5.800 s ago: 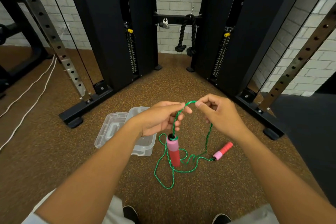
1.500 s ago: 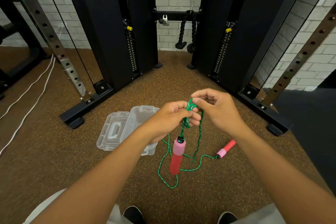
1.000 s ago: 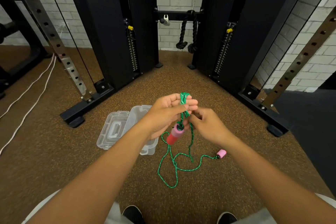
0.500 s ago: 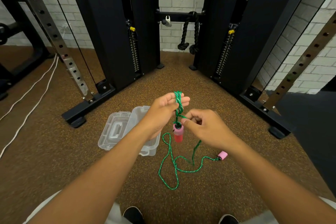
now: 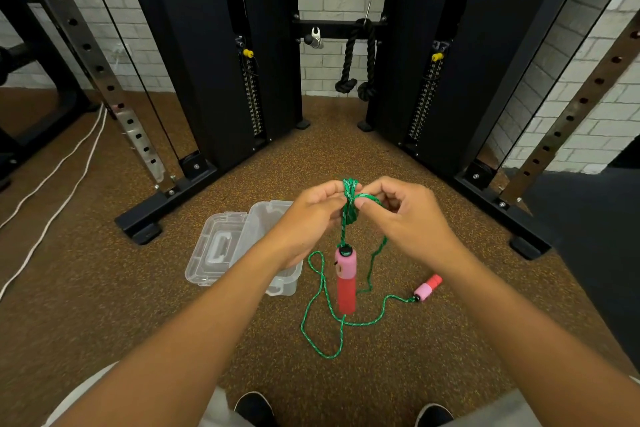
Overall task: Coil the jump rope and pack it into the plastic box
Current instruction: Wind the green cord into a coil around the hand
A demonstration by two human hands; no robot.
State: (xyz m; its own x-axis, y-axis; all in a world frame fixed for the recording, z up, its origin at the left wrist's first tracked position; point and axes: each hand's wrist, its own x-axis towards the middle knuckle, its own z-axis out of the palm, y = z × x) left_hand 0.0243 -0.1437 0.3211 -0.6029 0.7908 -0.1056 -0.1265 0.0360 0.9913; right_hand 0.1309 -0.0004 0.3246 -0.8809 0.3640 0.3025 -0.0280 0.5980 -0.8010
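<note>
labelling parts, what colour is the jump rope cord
Green with darker flecks, cord, clearest in the head view.

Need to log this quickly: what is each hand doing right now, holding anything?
Left hand: closed, pinching the bunched coils of the green rope.
Right hand: closed, pinching a strand of the same rope beside the bundle.

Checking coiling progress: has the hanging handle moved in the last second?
Yes. The hanging handle has swung from tilted toward the plastic box to hanging straight.

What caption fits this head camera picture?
Two bare hands, left hand and right hand, bunch a green braided jump rope above an open clear plastic box.
</note>
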